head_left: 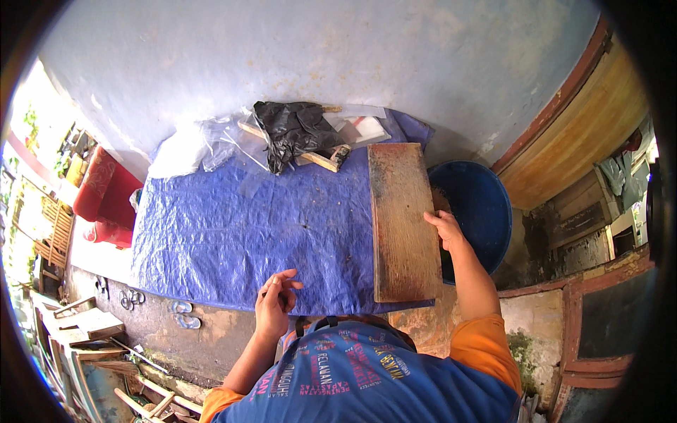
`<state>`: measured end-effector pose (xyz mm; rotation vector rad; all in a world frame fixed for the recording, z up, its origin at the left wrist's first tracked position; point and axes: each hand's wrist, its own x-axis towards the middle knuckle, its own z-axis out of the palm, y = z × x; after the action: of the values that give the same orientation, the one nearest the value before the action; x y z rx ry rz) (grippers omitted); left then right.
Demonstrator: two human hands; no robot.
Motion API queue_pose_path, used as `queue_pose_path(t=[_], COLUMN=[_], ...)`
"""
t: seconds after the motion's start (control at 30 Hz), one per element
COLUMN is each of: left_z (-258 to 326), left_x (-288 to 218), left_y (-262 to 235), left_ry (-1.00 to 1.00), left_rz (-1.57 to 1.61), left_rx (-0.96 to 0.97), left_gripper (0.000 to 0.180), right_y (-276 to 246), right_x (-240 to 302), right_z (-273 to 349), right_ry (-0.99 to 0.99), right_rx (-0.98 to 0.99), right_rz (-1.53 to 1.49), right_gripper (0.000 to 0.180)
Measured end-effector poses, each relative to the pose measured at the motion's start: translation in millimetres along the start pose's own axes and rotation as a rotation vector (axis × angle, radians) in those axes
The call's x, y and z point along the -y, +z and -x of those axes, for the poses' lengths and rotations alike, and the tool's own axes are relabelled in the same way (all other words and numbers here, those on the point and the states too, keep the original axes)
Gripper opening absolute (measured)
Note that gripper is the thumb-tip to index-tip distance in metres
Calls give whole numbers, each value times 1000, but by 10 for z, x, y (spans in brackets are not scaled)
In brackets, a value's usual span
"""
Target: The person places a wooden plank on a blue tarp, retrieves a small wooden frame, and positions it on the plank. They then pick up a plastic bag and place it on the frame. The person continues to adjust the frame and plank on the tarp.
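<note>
Hands first, seen from the head camera: the right hand [444, 227] lies open on the right long edge of a wooden board [402, 218], fingers curled lightly over the rim, not clamped. The board rests flat on a blue tarp [240, 233], stretching away from that hand toward the wall. Just beyond the right hand, on its outer side, stands a round blue tub [483, 204], partly tucked behind the board's edge and the wrist.

The left hand [275, 303] hovers over the near edge of the tarp, fingers loosely bent and half curled, holding nothing I can make out. It sits well apart from the board, which lies to its right.

Far ahead of both hands, close to the pale blue wall [317, 49], a crumpled black plastic bag [296, 130] drapes over a short wooden stick [321, 158]. Left of the bag lies a heap of clear plastic sheets [211, 144].

Out past the left hand, below the tarp's edge, a pair of sandals [183, 314] sits on the ground, and a red seat [106, 197] stands farther off.
</note>
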<state>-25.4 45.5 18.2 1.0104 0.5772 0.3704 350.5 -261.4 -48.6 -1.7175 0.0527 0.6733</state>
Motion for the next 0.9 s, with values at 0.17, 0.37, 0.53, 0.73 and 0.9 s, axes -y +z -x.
queue_pose_path(t=[0.17, 0.37, 0.53, 0.73, 0.9], left_z=[12, 19, 29, 64, 44], left_x=[-10, 23, 84, 116, 140], left_y=[-7, -22, -37, 17, 250], left_ry=[5, 8, -17, 5, 41], left_rz=[-10, -7, 6, 22, -45], left_rx=[-20, -20, 5, -8, 58], left_gripper=[39, 40, 42, 48, 53], right_y=[5, 43, 171, 521, 1300], right_x=[-110, 71, 219, 346, 244], right_z=[-191, -3, 248, 911, 1665], right_ry=[-6, -36, -33, -473, -485], right_rx=[-156, -133, -298, -342, 290], right_rz=[33, 223, 403, 525, 429], right_gripper=[59, 52, 49, 30, 24])
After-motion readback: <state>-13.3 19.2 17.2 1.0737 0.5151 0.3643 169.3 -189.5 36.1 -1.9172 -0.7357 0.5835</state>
